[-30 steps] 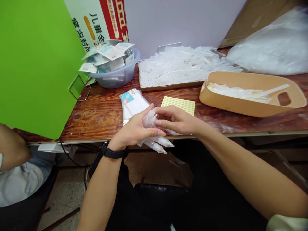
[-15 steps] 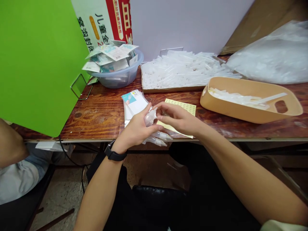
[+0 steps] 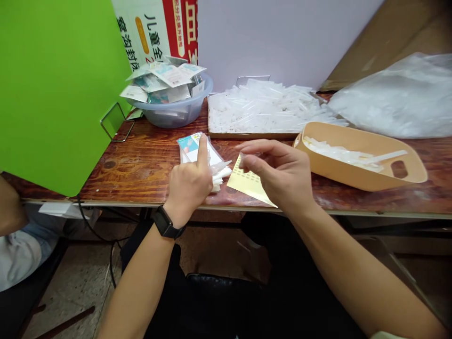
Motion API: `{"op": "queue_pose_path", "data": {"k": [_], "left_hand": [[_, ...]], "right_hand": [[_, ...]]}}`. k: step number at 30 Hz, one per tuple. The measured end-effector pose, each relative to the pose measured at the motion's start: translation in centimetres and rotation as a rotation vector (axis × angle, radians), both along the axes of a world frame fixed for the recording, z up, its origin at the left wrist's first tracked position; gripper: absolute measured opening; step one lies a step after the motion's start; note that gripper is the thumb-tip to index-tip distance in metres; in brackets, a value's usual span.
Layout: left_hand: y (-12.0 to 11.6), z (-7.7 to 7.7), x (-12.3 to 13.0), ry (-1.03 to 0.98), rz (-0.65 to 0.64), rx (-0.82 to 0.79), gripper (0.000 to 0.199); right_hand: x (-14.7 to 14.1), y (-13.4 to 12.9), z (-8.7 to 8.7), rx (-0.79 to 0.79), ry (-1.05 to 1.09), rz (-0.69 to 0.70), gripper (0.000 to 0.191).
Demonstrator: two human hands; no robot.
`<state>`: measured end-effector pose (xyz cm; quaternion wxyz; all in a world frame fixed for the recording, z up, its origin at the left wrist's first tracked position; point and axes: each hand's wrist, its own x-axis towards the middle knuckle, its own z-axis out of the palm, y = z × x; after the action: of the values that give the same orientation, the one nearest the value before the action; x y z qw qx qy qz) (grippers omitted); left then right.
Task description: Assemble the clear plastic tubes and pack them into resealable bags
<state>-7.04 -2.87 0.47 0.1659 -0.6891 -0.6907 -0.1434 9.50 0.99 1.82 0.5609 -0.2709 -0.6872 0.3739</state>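
Near centre of the table, seen from the worn head camera. The left hand, with a black wristwatch on its wrist, is closed around a small bunch of translucent plastic tubes, and its index finger points straight up. The tubes project to the right of the hand, just above the table, and are partly hidden by the fingers. Directly beneath and beyond this hand lies a stack of clear packets, the top one carrying a printed blue-and-white card.

The right hand is held in a narrow pinch, thumb and fingertips nearly meeting at the top edge of a pale yellow label sheet. Whether the pinch grips the sheet or a single label is too small to tell. The sheet lies between the two hands, its near corner at the table edge.

Farther back, left to right: a grey-blue plastic basin heaped with printed packets, a shallow tray piled with translucent tubes, and a bulging clear plastic bag. At right, a tan plastic tray with a cut-out handle holds more tubes. A bright green board stands at far left. Beside it, a co-worker's arm shows at the left edge.
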Motion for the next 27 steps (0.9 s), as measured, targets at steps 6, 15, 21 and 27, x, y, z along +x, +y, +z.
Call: {"op": "queue_pose_path", "data": {"k": [6, 15, 21, 27], "left_hand": [[0.3, 0.1, 0.5, 0.119, -0.062, -0.02, 0.065], [0.2, -0.2, 1.3, 0.177, -0.143, 0.018, 0.059], [0.5, -0.4, 1.2, 0.165, -0.136, -0.002, 0.059], [0.4, -0.2, 1.3, 0.197, -0.142, 0.004, 0.06]], "right_hand": [[0.5, -0.3, 0.3, 0.292, -0.283, 0.062, 0.007], [1.0, 0.0, -0.2, 0.312, -0.531, 0.008, 0.05], [1.2, 0.0, -0.3, 0.383, -0.591, 0.033, 0.027], [1.6, 0.3, -0.5, 0.39, -0.607, 0.025, 0.028]]}}
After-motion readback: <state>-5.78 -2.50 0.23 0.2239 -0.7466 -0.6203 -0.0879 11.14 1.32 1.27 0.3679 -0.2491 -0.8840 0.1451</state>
